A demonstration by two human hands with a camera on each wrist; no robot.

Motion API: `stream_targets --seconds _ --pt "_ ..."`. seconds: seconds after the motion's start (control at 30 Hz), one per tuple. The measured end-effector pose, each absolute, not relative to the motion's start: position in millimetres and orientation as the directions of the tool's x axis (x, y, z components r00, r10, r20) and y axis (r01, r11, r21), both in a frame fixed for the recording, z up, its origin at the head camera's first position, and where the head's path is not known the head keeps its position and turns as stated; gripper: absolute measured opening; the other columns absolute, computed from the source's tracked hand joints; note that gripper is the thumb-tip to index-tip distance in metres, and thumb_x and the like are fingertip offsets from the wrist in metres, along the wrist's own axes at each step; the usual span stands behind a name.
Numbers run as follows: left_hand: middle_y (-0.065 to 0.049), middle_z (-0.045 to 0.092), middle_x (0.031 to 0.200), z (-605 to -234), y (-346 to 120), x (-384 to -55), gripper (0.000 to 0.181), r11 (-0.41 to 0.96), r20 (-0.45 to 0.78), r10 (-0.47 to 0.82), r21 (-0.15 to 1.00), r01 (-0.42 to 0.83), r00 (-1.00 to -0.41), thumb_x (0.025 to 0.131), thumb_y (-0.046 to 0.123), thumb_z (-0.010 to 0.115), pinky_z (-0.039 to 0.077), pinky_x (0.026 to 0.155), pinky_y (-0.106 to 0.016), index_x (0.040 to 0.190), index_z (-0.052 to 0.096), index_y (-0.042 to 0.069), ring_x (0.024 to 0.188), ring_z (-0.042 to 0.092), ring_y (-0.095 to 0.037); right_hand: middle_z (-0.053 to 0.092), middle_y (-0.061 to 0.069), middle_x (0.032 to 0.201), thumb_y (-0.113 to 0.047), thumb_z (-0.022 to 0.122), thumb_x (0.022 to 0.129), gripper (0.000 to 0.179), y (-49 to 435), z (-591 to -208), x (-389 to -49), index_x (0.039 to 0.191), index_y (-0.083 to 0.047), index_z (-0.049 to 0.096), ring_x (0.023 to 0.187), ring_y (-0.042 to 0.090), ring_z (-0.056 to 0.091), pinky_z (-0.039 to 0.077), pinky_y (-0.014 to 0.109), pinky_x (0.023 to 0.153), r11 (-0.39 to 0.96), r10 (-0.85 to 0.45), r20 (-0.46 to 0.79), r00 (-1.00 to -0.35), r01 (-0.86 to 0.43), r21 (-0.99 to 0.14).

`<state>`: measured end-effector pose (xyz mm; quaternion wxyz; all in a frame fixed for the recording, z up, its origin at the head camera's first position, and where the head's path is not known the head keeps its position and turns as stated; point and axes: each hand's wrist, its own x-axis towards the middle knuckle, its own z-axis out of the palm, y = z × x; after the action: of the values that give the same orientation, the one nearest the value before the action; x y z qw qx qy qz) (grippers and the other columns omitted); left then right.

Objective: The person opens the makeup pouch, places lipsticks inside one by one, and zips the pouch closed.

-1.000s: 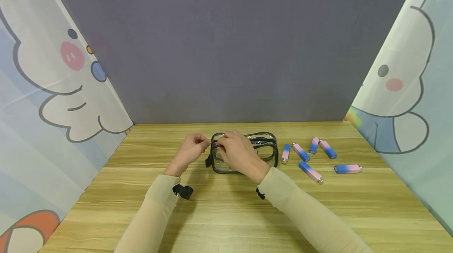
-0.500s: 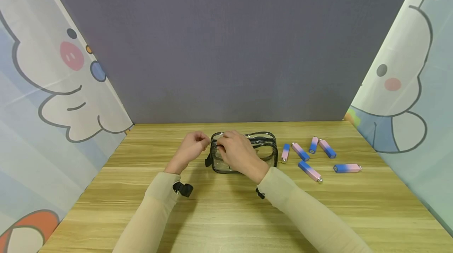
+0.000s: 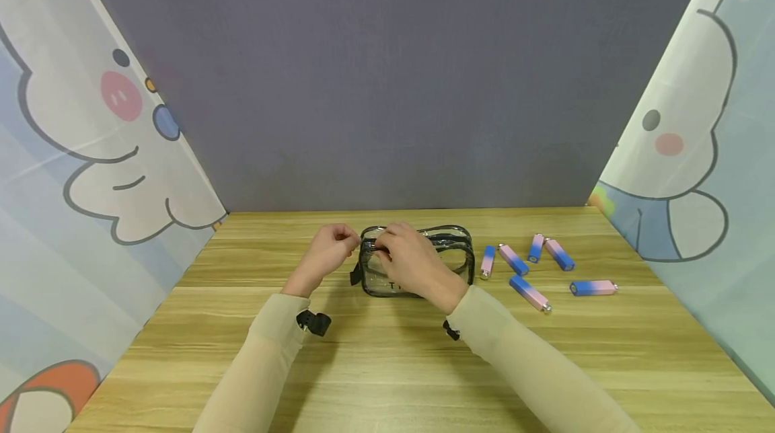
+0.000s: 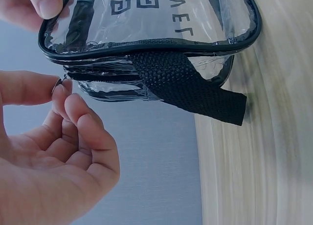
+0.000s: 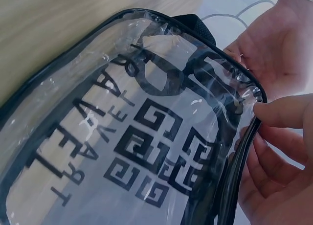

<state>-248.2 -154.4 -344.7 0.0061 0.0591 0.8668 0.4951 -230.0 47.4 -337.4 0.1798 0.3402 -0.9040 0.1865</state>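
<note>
A clear plastic zip pouch (image 3: 455, 259) with black piping and printed lettering stands on the table in front of both hands. My left hand (image 3: 327, 251) is at its left end, where thumb and index finger pinch a small metal zipper pull (image 4: 57, 85). Beside that pull, a black webbing strap (image 4: 188, 88) hangs off the pouch's end. My right hand (image 3: 414, 263) pinches the upper front edge of the pouch near the same corner, as the right wrist view shows with the thumb on the piping. Black patterned squares (image 5: 142, 144) mark the pouch's front panel.
Several pink-and-blue square tubes (image 3: 529, 294) lie scattered on the wooden table (image 3: 375, 379) to the right of the pouch. A grey panel (image 3: 399, 83) rises behind the table, with cartoon-printed curtains (image 3: 660, 218) at both sides.
My right hand has shifted slightly to the right along the pouch's top edge, and some printed letters on the front now show. My left hand stays almost where it was.
</note>
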Motion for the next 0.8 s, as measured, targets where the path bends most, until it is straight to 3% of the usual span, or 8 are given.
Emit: stream_targets --seconds 0.37,0.8 --pt "-0.012 0.064 0.098 -343.8 -152.9 -248.7 0.019 0.515 0.046 0.089 0.853 0.085 -0.995 0.1 0.016 0.055 0.044 0.072 -0.037 0.105 0.071 0.007 0.088 0.057 -0.031 0.067 0.002 0.093 -0.012 0.075 0.092 0.007 64.8 -335.4 -230.8 0.098 -0.01 0.076 0.087 0.02 0.06 0.052 0.036 0.082 0.729 -0.56 0.463 -0.687 -0.674 -0.117" --pt "-0.01 0.064 0.096 -342.8 -151.8 -249.4 0.02 0.525 0.038 0.085 0.848 0.077 -0.996 0.099 0.015 0.054 0.044 0.071 -0.036 0.104 0.071 0.007 0.085 0.056 -0.026 0.068 0.001 0.092 -0.006 0.075 0.089 0.008 69.3 -337.4 -232.1 0.096 -0.01 0.077 0.083 0.019 0.06 0.052 0.034 0.082 0.704 -0.595 0.483 -0.642 -0.706 -0.071"
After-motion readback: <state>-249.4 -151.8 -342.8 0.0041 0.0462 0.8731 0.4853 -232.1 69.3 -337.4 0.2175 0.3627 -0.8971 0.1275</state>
